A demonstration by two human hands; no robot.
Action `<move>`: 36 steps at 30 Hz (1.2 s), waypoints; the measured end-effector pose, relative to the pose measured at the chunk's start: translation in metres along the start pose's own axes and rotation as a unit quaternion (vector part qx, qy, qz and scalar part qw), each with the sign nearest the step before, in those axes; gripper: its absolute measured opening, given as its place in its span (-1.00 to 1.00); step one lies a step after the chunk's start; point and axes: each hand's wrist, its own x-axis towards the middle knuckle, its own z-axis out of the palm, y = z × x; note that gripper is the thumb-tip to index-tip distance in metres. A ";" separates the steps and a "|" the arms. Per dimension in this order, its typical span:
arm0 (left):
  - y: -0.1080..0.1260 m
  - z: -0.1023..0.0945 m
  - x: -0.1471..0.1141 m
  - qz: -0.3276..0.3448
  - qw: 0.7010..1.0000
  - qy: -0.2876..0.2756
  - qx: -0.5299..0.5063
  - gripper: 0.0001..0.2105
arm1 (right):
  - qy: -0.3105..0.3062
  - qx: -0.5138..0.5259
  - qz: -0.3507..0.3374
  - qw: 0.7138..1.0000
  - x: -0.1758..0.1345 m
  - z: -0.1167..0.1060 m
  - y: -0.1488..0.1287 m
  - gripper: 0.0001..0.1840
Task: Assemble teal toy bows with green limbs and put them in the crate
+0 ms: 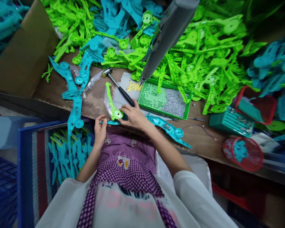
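My left hand [100, 130] is closed at the table's front edge, pinching a blue plastic piece [111, 122] between thumb and fingers. Just to its right, my right hand [136, 117] has its thumb and fingers on the round end of a lime-green plastic part [113, 109]. That part stretches away from me, with a clear plastic piece [107, 100] along its left side. A hammer with a black handle [125, 96] lies beyond my right hand, its grip end close to my fingers. Right of my forearm rests a blue molded part [167, 127] with thin wires.
A green tray [189, 109] of small metal pieces stands beyond my right hand. Above it, a grey powered driver [167, 38] points down. Lime-green parts [204, 60] heap along the back. Teal box [228, 122] and red basket [256, 155] stand right; a blue crate [26, 164] sits left.
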 end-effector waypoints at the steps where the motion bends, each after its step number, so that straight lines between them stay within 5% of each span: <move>1: 0.000 0.000 0.000 0.002 1.000 0.001 0.000 -0.61 | 0.001 0.001 -0.003 1.000 0.000 0.001 -0.001 -0.54; 11: -0.002 -0.001 -0.002 -0.001 1.000 0.000 0.009 -0.64 | 0.020 -0.029 0.023 0.999 -0.001 0.002 -0.005 -0.57; 36: 0.003 -0.002 -0.001 -0.017 0.999 -0.038 0.006 -0.63 | -0.075 0.065 0.010 0.995 0.013 -0.002 0.001 -0.52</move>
